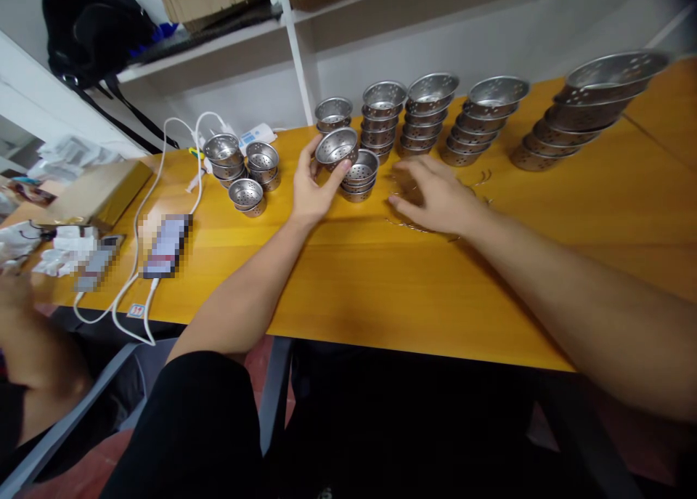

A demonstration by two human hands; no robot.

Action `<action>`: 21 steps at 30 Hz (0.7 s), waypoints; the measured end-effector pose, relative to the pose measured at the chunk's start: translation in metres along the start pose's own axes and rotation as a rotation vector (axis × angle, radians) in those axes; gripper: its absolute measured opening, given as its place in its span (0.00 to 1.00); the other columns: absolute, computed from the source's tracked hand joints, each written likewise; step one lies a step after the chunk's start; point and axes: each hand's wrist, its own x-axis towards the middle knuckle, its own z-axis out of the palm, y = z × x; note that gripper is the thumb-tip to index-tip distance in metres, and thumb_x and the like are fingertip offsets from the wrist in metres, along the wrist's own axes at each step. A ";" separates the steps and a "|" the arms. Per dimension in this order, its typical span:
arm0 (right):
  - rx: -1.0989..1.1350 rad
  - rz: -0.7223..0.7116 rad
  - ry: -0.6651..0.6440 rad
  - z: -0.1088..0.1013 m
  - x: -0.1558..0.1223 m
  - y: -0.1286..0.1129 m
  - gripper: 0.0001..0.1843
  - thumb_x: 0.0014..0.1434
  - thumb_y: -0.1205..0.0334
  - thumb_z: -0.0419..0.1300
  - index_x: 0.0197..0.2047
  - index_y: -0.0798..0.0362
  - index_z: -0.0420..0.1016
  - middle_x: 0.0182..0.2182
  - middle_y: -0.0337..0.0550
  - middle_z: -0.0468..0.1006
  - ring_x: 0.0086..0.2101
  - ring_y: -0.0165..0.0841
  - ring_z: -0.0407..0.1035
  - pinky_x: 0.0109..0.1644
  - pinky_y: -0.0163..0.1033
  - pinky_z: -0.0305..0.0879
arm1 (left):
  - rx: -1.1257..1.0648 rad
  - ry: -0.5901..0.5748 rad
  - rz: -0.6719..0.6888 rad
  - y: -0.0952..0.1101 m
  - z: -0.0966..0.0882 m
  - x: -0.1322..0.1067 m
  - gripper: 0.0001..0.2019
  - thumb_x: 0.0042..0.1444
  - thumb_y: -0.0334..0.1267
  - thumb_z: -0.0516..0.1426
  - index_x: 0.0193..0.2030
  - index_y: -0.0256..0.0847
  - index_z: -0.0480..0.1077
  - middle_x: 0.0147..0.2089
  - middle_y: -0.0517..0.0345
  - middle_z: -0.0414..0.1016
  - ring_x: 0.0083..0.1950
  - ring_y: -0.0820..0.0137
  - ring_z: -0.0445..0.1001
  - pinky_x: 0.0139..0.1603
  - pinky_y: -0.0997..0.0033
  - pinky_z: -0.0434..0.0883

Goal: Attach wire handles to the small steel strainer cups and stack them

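Note:
Pinched between the thumb and fingers of my left hand (314,190) is a small perforated metal cup (336,147), tilted a little and raised above the table. Just right of it and partly behind my thumb stands a short stack of similar cups (359,183). My right hand (438,197) is low over the table, palm down, thumb and fingers apart, with nothing visible in it. Several thin bent wires (483,179) lie around and under that hand; some are hidden by it.
Taller stacks of perforated cups (430,114) line the back, the largest leaning stack (585,114) at right. Smaller stacks (246,194) stand left. Two phones with white cables, one phone (166,246) nearer, lie on the yellow table (348,288). Another person's arm (41,354) is at far left.

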 end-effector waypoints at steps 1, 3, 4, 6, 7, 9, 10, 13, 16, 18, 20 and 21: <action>0.031 -0.015 -0.015 -0.001 0.001 -0.005 0.42 0.77 0.39 0.68 0.85 0.47 0.72 0.76 0.63 0.80 0.74 0.69 0.77 0.78 0.85 0.75 | 0.003 0.019 -0.003 -0.005 0.003 0.000 0.53 0.78 0.79 0.51 0.95 0.59 0.32 0.92 0.34 0.61 0.89 0.46 0.73 0.90 0.33 0.73; 0.095 -0.047 -0.057 -0.002 0.003 -0.015 0.49 0.77 0.40 0.69 0.92 0.47 0.61 0.84 0.63 0.72 0.80 0.67 0.71 0.84 0.83 0.69 | 0.013 0.025 0.002 -0.012 0.008 0.000 0.54 0.77 0.80 0.51 0.95 0.57 0.34 0.92 0.32 0.61 0.91 0.46 0.72 0.91 0.32 0.73; 0.124 -0.060 -0.078 -0.003 0.003 -0.019 0.51 0.78 0.40 0.69 0.94 0.46 0.59 0.86 0.61 0.69 0.82 0.66 0.68 0.86 0.82 0.67 | 0.020 0.007 0.012 -0.014 0.010 0.000 0.54 0.77 0.79 0.51 0.95 0.57 0.33 0.93 0.32 0.60 0.92 0.46 0.70 0.91 0.33 0.72; 0.165 -0.073 -0.103 -0.004 0.003 -0.025 0.52 0.78 0.40 0.69 0.95 0.44 0.57 0.88 0.57 0.67 0.83 0.64 0.66 0.88 0.80 0.65 | 0.027 -0.044 0.035 -0.016 0.011 -0.001 0.53 0.79 0.78 0.51 0.95 0.57 0.32 0.94 0.33 0.58 0.93 0.47 0.68 0.92 0.34 0.71; 0.178 -0.075 -0.107 -0.004 0.003 -0.027 0.51 0.79 0.41 0.69 0.95 0.44 0.58 0.88 0.56 0.67 0.83 0.63 0.66 0.88 0.79 0.65 | 0.022 -0.060 0.041 -0.016 0.012 -0.001 0.52 0.79 0.77 0.51 0.95 0.57 0.32 0.95 0.34 0.57 0.94 0.47 0.67 0.93 0.35 0.70; 0.196 -0.075 -0.109 -0.005 0.003 -0.031 0.49 0.80 0.42 0.68 0.95 0.43 0.59 0.87 0.55 0.68 0.83 0.62 0.68 0.88 0.78 0.66 | -0.010 -0.062 0.030 -0.015 0.014 -0.001 0.52 0.80 0.75 0.52 0.95 0.56 0.33 0.94 0.33 0.58 0.93 0.47 0.67 0.93 0.35 0.70; 0.203 -0.074 -0.109 -0.005 0.003 -0.032 0.48 0.80 0.42 0.68 0.94 0.43 0.60 0.87 0.55 0.69 0.82 0.62 0.68 0.88 0.78 0.66 | -0.028 -0.058 0.018 -0.014 0.014 -0.002 0.52 0.79 0.75 0.53 0.95 0.55 0.34 0.94 0.33 0.59 0.93 0.46 0.67 0.93 0.35 0.69; 0.238 -0.076 -0.106 -0.005 0.003 -0.033 0.50 0.80 0.40 0.68 0.95 0.42 0.57 0.87 0.55 0.70 0.81 0.63 0.70 0.87 0.78 0.67 | -0.080 -0.057 -0.030 -0.010 0.016 -0.004 0.54 0.76 0.78 0.57 0.95 0.56 0.38 0.93 0.37 0.61 0.94 0.45 0.66 0.95 0.37 0.66; 0.283 -0.091 -0.117 -0.005 0.004 -0.031 0.58 0.78 0.38 0.71 0.98 0.42 0.49 0.88 0.54 0.67 0.82 0.65 0.69 0.88 0.77 0.66 | -0.131 -0.052 -0.072 -0.006 0.016 -0.006 0.55 0.73 0.78 0.61 0.95 0.59 0.45 0.92 0.44 0.65 0.96 0.46 0.64 0.97 0.40 0.63; 0.285 -0.104 -0.123 -0.005 0.004 -0.031 0.59 0.78 0.39 0.71 0.98 0.41 0.46 0.89 0.54 0.65 0.83 0.66 0.67 0.89 0.78 0.64 | -0.152 -0.044 -0.080 -0.003 0.015 -0.007 0.54 0.72 0.77 0.63 0.94 0.60 0.47 0.91 0.44 0.67 0.96 0.45 0.63 0.98 0.39 0.62; 0.270 -0.111 -0.123 -0.006 0.004 -0.031 0.57 0.79 0.41 0.70 0.98 0.41 0.47 0.89 0.53 0.64 0.83 0.66 0.66 0.89 0.78 0.62 | -0.164 -0.037 -0.085 -0.001 0.014 -0.007 0.54 0.72 0.76 0.64 0.94 0.59 0.49 0.90 0.43 0.68 0.95 0.43 0.65 0.97 0.37 0.64; 0.263 -0.111 -0.124 -0.006 0.004 -0.031 0.56 0.80 0.42 0.69 0.98 0.41 0.47 0.89 0.52 0.64 0.83 0.67 0.66 0.89 0.78 0.62 | -0.168 -0.032 -0.090 0.000 0.014 -0.007 0.54 0.72 0.76 0.65 0.93 0.59 0.50 0.90 0.42 0.68 0.94 0.43 0.67 0.96 0.37 0.65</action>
